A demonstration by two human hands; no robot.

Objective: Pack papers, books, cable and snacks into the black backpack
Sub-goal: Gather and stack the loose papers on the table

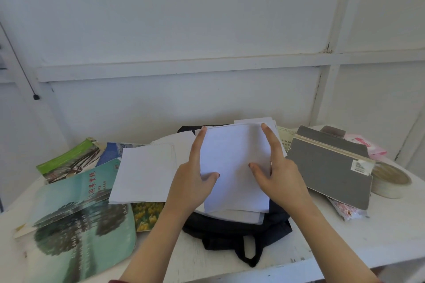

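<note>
The stack of white papers [234, 163] sits over the black backpack [241, 234]. You grip it from both sides, your left hand [192, 177] and right hand [278, 177] each with a thumb on top and a forefinger straight along an edge. Square the edges first, then keep the stack flat as it goes in; the sheets hide the bag's mouth. Loose sheets [142, 172] and books [85, 209] lie to your left, with grey notebooks [328, 174], a tape roll [388, 179] and snack packets [374, 148] to your right, all on a white table [391, 236] against a white panelled wall [184, 30].
</note>
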